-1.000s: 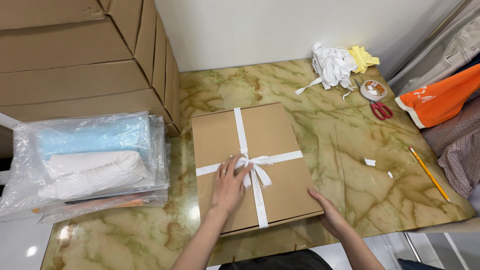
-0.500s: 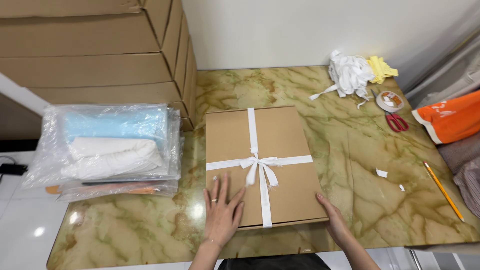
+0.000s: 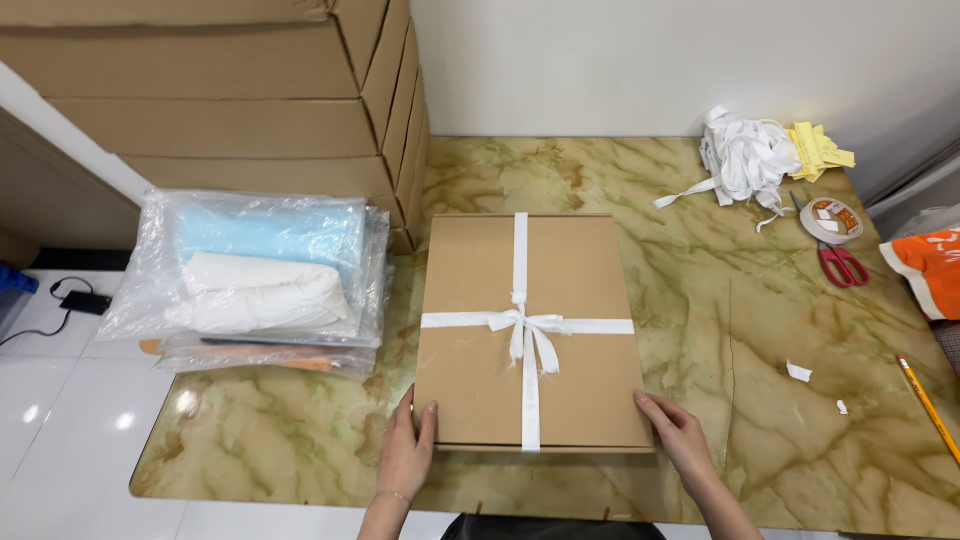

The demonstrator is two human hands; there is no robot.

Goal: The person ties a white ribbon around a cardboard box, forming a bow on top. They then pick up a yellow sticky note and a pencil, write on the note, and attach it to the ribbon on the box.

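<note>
Cardboard box (image 3: pixel 530 335), flat, stiff, probably light, lies mid-table tied with white ribbon (image 3: pixel 524 330). Left hand (image 3: pixel 407 455) and right hand (image 3: pixel 680 440) rest flat-fingered at its near corners, gripping nothing; those edges offer the best hold.

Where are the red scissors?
In the head view, the red-handled scissors lie far right on the marble table, just below the tape roll.

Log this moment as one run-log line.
left hand: flat at near-left corner of flat brown cardboard box | right hand: at near-right corner | white ribbon bow: tied | surface: green marble table
</note>
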